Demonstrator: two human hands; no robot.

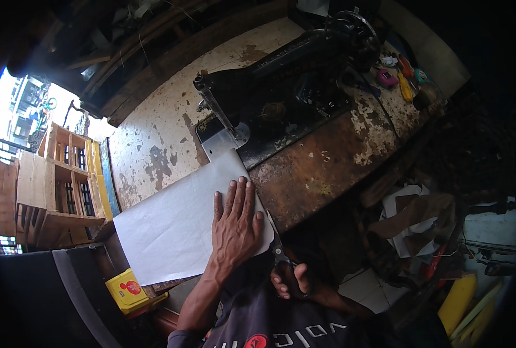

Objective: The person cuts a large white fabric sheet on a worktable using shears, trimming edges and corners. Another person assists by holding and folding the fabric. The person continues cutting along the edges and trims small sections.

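2 hands (235, 223) on white sheet (177, 223), scissors (279, 253) in right grip (290, 281).

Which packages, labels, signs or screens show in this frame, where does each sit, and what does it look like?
Yellow box: lower left, below the white sheet that the left hand presses flat; a squarish carton with a round red label on top.
Shirt print: bottom centre, on the person's dark shirt; pale lettering beside a red round mark.
No signs or screens can be made out.
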